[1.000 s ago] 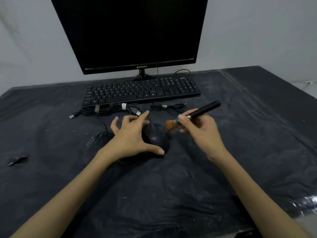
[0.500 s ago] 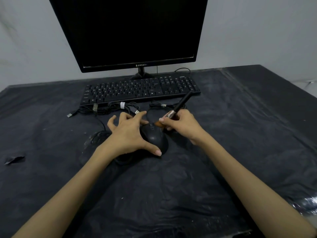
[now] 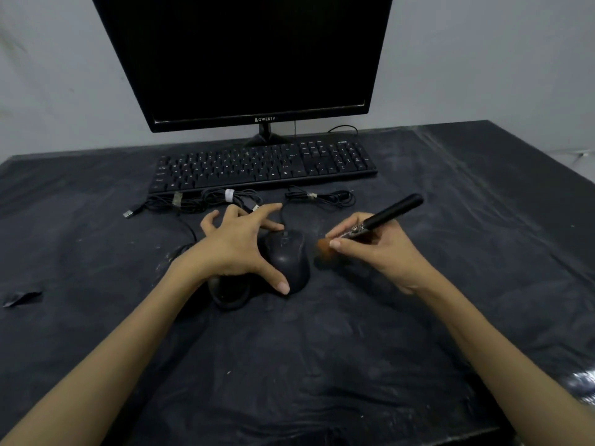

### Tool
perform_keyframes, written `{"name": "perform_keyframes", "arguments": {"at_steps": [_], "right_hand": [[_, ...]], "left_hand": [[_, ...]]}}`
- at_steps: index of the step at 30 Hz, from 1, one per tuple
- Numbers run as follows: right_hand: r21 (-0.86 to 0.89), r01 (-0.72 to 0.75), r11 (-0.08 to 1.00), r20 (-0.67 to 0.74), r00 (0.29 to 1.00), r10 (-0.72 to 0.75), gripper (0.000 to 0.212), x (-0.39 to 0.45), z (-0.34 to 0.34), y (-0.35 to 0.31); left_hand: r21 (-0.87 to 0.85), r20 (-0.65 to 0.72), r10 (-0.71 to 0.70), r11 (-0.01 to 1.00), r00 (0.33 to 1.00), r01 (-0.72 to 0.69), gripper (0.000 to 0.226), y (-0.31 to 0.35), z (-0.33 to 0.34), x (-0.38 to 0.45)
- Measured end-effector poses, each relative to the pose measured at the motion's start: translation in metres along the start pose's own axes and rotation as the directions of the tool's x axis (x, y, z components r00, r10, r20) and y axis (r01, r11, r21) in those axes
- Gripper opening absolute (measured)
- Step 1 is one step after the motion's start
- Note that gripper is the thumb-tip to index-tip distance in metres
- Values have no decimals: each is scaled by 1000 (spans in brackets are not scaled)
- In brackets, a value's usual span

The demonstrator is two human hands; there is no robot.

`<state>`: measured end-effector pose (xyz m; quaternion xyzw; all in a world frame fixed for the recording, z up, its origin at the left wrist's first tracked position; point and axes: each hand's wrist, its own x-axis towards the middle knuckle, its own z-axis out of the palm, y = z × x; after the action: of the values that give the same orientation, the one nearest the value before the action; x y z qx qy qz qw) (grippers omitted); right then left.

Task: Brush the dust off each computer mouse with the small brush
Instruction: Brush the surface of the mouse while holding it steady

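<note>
Mouse (image 3: 287,259) sits steadied by your left hand (image 3: 236,249), fingers spread; your right hand (image 3: 376,249) pinches the brush (image 3: 383,217), bristles just right of it.

— Two forearms in view, left hand (image 3: 236,249) and right hand (image 3: 380,252) at their ends. Anything worn?

— Nothing. Bare from the lower edge of the frame up to the fingertips: no sleeves, no cuffs, no gloves.

— Wrists?

— Bare too. No watch, strap or band on either.

— Fingers?

— No rings visible. Nails short and unpainted, clearest on the left thumb and the right index finger.

— Marks, plasters?

— None that can be made out.
</note>
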<state>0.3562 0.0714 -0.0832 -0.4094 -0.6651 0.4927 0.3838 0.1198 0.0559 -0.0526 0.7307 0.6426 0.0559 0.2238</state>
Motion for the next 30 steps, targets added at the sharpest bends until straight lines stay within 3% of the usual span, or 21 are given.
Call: {"name": "perform_keyframes", "arguments": {"at_steps": [4, 12, 18, 23, 27, 30], "right_hand": [[-3, 27, 1000, 29, 999, -27, 12, 8, 23, -1], [-96, 19, 995, -55, 998, -24, 8, 33, 29, -1], [-107, 74, 992, 178, 983, -54, 13, 0, 31, -5], [-153, 26, 988, -19, 999, -29, 11, 35, 26, -3], [-144, 21, 989, -21, 999, -24, 9, 37, 30, -2], [-172, 139, 975, 49, 990, -133, 14, 13, 31, -3]], "left_hand": [[17, 28, 5, 1000, 1000, -5, 130, 0, -2, 1], [8, 17, -16, 1000, 1000, 16, 130, -1, 1, 0], [-2, 17, -6, 1000, 1000, 6, 130, -2, 1, 2], [3, 14, -12, 1000, 1000, 12, 130, -2, 1, 1], [11, 13, -19, 1000, 1000, 18, 133, -3, 1, 3], [3, 5, -17, 1000, 1000, 17, 134, -5, 2, 4]]}}
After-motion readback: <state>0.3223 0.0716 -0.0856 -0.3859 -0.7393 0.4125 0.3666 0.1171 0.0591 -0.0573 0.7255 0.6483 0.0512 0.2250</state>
